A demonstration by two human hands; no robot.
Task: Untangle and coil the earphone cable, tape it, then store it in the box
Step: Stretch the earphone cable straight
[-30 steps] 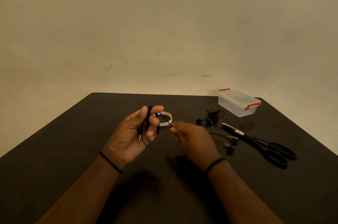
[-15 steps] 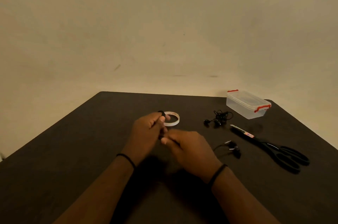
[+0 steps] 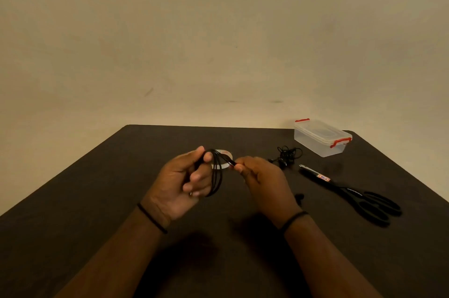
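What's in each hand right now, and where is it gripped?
Left hand holds the coiled earphone cable by its looped top; right hand pinches its free end.

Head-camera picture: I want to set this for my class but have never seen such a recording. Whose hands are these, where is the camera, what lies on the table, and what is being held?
There is no machine here: a person wears a camera on the head, looking forward and down at their own two bare hands. The left hand holds loops of black earphone cable wound round its fingers. The right hand pinches the cable's free end. On the dark table lie a roll of tape behind the hands, a second tangled earphone, black scissors, and a clear box with red clips, its lid on.
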